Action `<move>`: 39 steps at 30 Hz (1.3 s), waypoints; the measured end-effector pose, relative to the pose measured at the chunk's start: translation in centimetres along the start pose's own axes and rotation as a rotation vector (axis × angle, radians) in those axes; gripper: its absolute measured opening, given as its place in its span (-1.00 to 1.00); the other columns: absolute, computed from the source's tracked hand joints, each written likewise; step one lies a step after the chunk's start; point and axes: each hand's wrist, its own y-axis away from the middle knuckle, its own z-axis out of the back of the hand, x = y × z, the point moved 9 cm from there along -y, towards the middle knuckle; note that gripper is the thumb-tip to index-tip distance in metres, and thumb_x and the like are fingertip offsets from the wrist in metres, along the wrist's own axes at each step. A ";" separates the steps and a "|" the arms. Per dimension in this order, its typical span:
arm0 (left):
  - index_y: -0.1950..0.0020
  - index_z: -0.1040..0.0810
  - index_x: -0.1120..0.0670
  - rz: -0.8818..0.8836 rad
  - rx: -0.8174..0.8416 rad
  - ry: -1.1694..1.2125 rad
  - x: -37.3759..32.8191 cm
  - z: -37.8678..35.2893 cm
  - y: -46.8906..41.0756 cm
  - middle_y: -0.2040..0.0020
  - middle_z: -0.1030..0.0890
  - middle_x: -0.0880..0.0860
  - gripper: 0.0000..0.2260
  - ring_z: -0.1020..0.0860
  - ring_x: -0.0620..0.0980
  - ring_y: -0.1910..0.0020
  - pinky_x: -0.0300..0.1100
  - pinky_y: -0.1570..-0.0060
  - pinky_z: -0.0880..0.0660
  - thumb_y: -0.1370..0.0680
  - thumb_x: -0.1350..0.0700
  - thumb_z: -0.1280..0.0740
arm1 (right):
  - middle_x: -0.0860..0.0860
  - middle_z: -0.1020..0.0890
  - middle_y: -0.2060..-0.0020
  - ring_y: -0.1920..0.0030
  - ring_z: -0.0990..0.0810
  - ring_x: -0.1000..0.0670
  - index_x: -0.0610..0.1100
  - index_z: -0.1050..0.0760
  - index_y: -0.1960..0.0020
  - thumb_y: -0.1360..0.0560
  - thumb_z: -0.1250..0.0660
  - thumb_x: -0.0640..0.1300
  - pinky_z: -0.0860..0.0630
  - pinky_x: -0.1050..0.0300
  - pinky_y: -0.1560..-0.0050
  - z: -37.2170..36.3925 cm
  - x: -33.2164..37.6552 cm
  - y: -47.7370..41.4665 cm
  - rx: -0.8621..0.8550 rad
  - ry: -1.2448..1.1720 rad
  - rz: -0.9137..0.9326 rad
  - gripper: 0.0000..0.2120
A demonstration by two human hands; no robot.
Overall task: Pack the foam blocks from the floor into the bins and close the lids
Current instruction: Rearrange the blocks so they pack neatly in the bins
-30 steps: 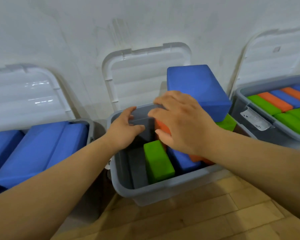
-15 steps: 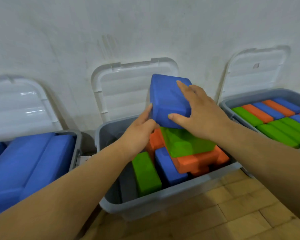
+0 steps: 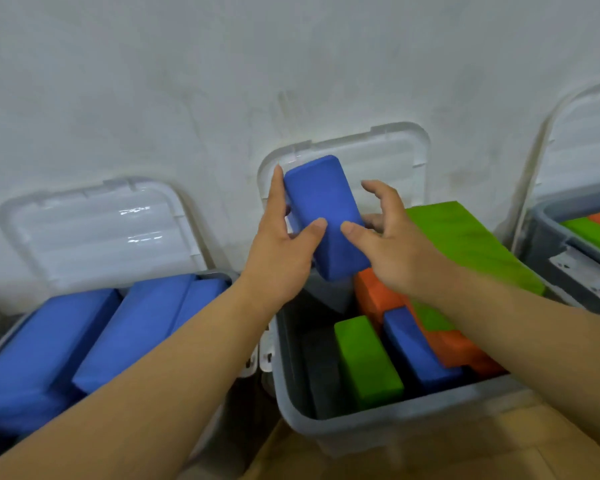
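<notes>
Gripping a blue foam block from both sides, the person holds it on end and tilted, in the air over the back left corner of the middle bin. The left hand clasps it, with the thumb across the front face and the fingers running up the left side. The right hand pinches it more lightly: its thumb presses the same face and lower fingers show at the right edge, while the index finger curls free above.

Standing the block upright looks deliberate. A dark empty strip runs along the bin's left wall, beside a small green block, and a narrow end would slot into it. Next to that block lie another blue block and orange blocks, packed unevenly. A large green block leans over the right rim, so it will probably need reseating before the middle lid, now propped open against the wall, can close.

The left bin holds large blue blocks, and the right bin is partly out of view. Both also have their lids up, so lid closing is not yet begun.
</notes>
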 end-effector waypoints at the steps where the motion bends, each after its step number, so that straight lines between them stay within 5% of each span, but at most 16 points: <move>1: -0.57 0.04 -0.44 0.022 0.010 -0.018 0.5 0.2 0.2 -0.33 -0.46 -0.26 -0.24 -0.65 -0.06 -0.15 0.17 -0.09 -0.63 -0.63 0.07 -0.37 | -0.05 -0.68 -0.11 -0.05 -0.69 -0.10 0.23 -0.15 -0.50 -0.60 -0.37 -0.01 -0.60 -0.15 -0.16 -0.6 -0.4 0.1 -0.011 0.034 -0.023 -0.41; 6: -0.48 0.00 -0.56 0.187 0.048 -0.080 3.2 1.6 0.8 -0.41 -0.44 -0.04 -0.32 -0.61 0.06 -0.23 0.18 -0.03 -0.65 -0.61 -0.08 -0.36 | 0.04 -0.71 0.08 0.11 -0.70 0.02 0.34 -0.18 -0.47 -0.63 -0.29 0.06 -0.65 -0.10 0.00 -2.6 -1.5 0.8 0.041 0.194 -0.078 -0.50; 11: -0.55 -0.01 -0.47 0.416 0.135 -0.129 5.9 1.7 2.0 -0.37 -0.49 0.04 -0.37 -0.55 0.10 -0.25 0.14 0.07 -0.68 -0.65 -0.07 -0.31 | 0.01 -0.68 -0.04 0.05 -0.71 -0.10 0.47 -0.17 -0.45 -0.63 -0.27 0.09 -0.69 -0.17 0.15 -4.6 -4.0 1.9 0.143 0.223 -0.222 -0.50; 16: -0.56 -0.07 -0.44 0.558 0.192 -0.141 9.0 1.5 3.0 -0.41 -0.48 -0.03 -0.42 -0.60 0.14 -0.19 0.16 0.14 -0.68 -0.65 -0.08 -0.28 | 0.05 -0.66 0.06 0.06 -0.68 -0.05 0.37 -0.27 -0.49 -0.61 -0.28 -0.05 -0.70 -0.11 0.18 -5.1 -5.7 2.9 0.201 0.183 -0.346 -0.46; 20: -0.52 -0.26 -0.23 0.687 0.319 -0.129 10.7 0.4 5.0 -0.23 -0.56 0.10 -0.58 -0.66 0.18 -0.02 0.08 0.13 -0.68 -0.67 0.03 -0.18 | 0.07 -0.56 0.10 0.26 -0.57 -0.03 0.30 -0.32 -0.47 -0.56 -0.28 -0.08 -0.63 0.04 0.31 -5.2 -7.8 3.8 0.305 0.239 -0.471 -0.46; 23: -0.57 -0.19 -0.19 0.763 0.351 -0.193 12.9 -0.5 6.3 -0.18 -0.59 0.17 -0.52 -0.66 0.18 0.03 0.03 0.14 -0.66 -0.67 0.08 -0.19 | -0.01 -0.59 0.07 0.32 -0.51 -0.05 0.23 -0.36 -0.47 -0.52 -0.37 -0.13 -0.56 0.13 0.33 -5.2 -10.1 4.6 0.371 0.273 -0.561 -0.42; 26: -0.62 -0.11 -0.13 0.809 0.430 -0.359 15.1 -1.5 7.3 -0.16 -0.62 0.20 -0.41 -0.71 0.16 0.02 -0.02 0.14 -0.68 -0.65 0.13 -0.28 | -0.02 -0.63 -0.01 0.19 -0.54 0.06 0.06 -0.42 -0.50 -0.45 -0.51 -0.14 -0.44 0.28 0.22 -5.2 -11.4 4.7 0.447 0.499 -0.470 -0.35; 29: -0.45 -0.41 0.13 0.583 0.632 -0.881 15.6 -3.5 7.6 -0.20 -0.60 0.15 -0.58 -0.65 0.10 -0.09 0.00 -0.12 -0.62 -0.60 0.15 -0.38 | -0.08 -0.45 -0.42 -0.35 -0.44 -0.08 0.13 -0.39 -0.52 -0.48 -0.47 0.12 -0.36 0.21 -0.30 -5.5 -13.5 6.2 0.568 1.076 -0.323 -0.37; 32: -0.44 -0.44 0.13 0.440 0.814 -1.243 15.7 -5.3 7.9 -0.35 -0.51 0.14 -0.63 -0.51 0.13 -0.29 -0.02 -0.33 -0.46 -0.65 0.08 -0.32 | -0.14 -0.38 -0.39 -0.41 -0.32 -0.16 0.21 -0.37 -0.50 -0.51 -0.40 0.21 -0.23 0.12 -0.38 -5.7 -14.4 6.6 0.572 1.148 -0.307 -0.42; 34: -0.51 -0.38 0.09 0.439 0.820 -1.202 16.3 -5.3 7.3 -0.32 -0.52 0.14 -0.54 -0.55 0.11 -0.23 -0.02 -0.28 -0.50 -0.63 0.06 -0.36 | -0.14 -0.42 -0.39 -0.42 -0.33 -0.13 0.17 -0.39 -0.50 -0.51 -0.41 0.19 -0.24 0.11 -0.39 -5.8 -14.2 6.4 0.603 1.148 -0.277 -0.41; 36: -0.56 -0.33 0.04 0.583 0.713 -0.921 16.1 -4.2 7.1 -0.22 -0.57 0.11 -0.46 -0.62 0.06 -0.06 -0.05 -0.09 -0.63 -0.60 0.07 -0.41 | -0.13 -0.47 -0.35 -0.38 -0.42 -0.14 0.09 -0.40 -0.51 -0.50 -0.41 0.15 -0.33 0.09 -0.37 -5.5 -13.0 6.3 0.613 1.169 -0.221 -0.40; 39: -0.50 -0.42 0.03 0.652 0.609 -0.701 15.4 -3.7 6.4 -0.19 -0.61 0.11 -0.52 -0.65 0.06 -0.04 -0.06 -0.02 -0.66 -0.60 0.09 -0.42 | -0.12 -0.57 -0.17 -0.19 -0.57 -0.19 -0.01 -0.55 -0.31 -0.49 -0.37 0.01 -0.51 -0.05 -0.19 -4.2 -9.1 5.8 0.533 1.240 -0.011 -0.61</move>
